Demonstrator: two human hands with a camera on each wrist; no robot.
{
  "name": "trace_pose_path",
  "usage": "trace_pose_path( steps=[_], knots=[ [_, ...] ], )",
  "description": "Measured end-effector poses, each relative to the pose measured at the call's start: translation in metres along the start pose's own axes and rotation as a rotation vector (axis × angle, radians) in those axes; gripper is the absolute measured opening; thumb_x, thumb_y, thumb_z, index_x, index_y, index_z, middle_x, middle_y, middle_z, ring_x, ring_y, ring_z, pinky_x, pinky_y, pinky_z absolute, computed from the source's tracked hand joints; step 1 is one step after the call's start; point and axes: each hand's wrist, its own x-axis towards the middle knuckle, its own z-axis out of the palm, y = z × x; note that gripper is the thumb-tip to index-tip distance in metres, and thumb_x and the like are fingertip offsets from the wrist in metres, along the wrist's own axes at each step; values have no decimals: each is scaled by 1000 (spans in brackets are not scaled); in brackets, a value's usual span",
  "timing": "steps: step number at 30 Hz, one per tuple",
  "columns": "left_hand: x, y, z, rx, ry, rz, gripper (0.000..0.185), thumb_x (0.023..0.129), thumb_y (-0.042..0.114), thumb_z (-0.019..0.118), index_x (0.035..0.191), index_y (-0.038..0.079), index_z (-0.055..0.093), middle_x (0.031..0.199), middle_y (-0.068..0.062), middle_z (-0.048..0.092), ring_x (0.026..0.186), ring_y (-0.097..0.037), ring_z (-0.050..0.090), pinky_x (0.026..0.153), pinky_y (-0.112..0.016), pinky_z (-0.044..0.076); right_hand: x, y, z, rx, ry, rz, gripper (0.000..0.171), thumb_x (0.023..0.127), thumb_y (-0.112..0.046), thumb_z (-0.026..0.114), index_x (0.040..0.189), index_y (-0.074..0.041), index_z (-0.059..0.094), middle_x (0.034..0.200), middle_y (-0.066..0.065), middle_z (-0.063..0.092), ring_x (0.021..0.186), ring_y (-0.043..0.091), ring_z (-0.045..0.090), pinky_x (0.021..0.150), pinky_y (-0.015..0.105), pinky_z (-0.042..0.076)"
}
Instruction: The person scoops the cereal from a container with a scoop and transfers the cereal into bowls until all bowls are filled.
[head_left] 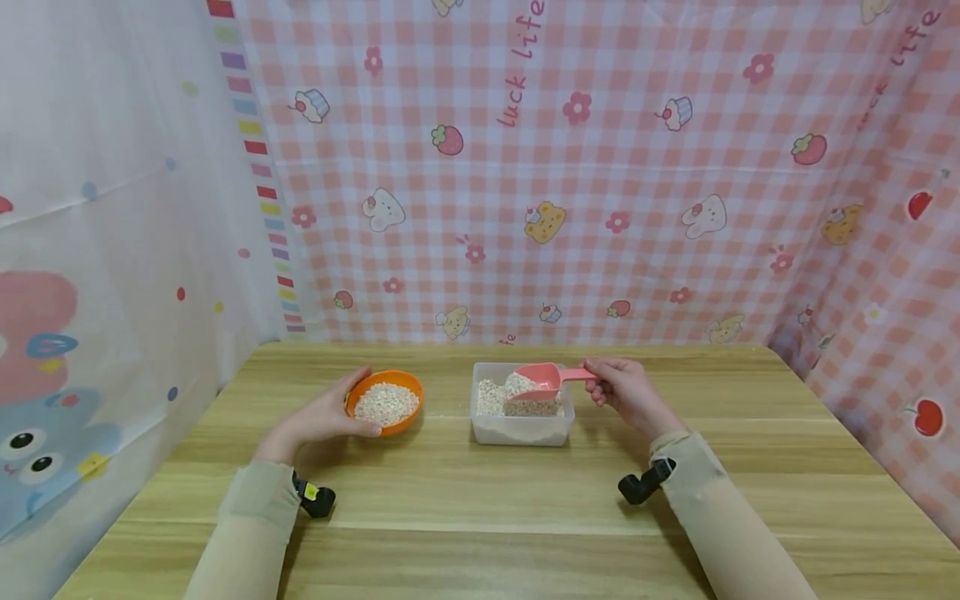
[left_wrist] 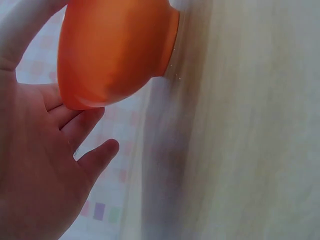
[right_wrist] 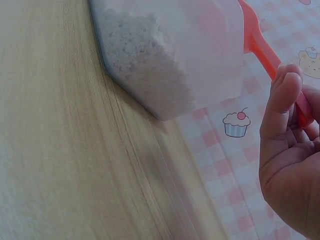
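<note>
My left hand [head_left: 324, 419] holds an orange bowl [left_wrist: 112, 50] at its left side, thumb at the near rim and fingers round the far side. Pale flakes that look like oats [head_left: 386, 404] fill much of the bowl, which stands on the table. My right hand [head_left: 632, 393] pinches the handle of a pink scoop [head_left: 549, 379]. The scoop is over a translucent plastic box [head_left: 521, 433], tilted with its mouth to the left, and flakes lie in it. More oats [right_wrist: 145, 65] show through the box wall in the right wrist view, heaped unevenly.
The wooden table [head_left: 480, 508] carries both containers, the bowl left of the box with a gap between. Behind the table hangs a pink checked cloth [head_left: 480, 208]; a white printed cloth [head_left: 135, 208] hangs at the left. A few crumbs lie near the bowl's foot.
</note>
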Motion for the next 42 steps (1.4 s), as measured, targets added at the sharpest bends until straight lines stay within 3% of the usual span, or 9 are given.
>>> trace_pose_path(
  steps=[5, 17, 31, 42],
  knots=[
    [-1, 0, 0, 1, -21, -22, 111, 74, 34, 83, 154, 3, 14, 156, -28, 14, 140, -46, 15, 110, -63, 15, 0, 0, 0, 16, -8, -4, 22, 101, -14, 53, 97, 0, 70, 62, 1, 63, 50, 7, 55, 48, 19, 47],
    [0, -3, 0, -5, -32, -8, 107, 77, 32, 82, 154, 2, 15, 156, -27, 14, 141, -46, 15, 110, -64, 16, 1, -2, 0, -13, -2, 0, 26, 101, -15, 53, 106, 8, 64, 64, 2, 62, 52, 7, 54, 49, 19, 47],
    [-1, -6, 1, -15, -30, -37, 110, 75, 39, 83, 155, 5, 16, 157, -25, 14, 141, -46, 14, 109, -64, 15, 9, -8, 10, 10, -17, -24, 21, 100, -14, 55, 87, -5, 69, 64, 2, 62, 53, 8, 54, 50, 18, 47],
    [0, -4, 1, -4, -27, -19, 108, 76, 35, 82, 154, 4, 15, 156, -27, 14, 141, -47, 14, 109, -64, 15, 14, -15, 27, 14, -18, -17, 26, 99, -12, 56, 107, 11, 61, 63, 2, 61, 53, 8, 54, 50, 19, 47]
  ],
)
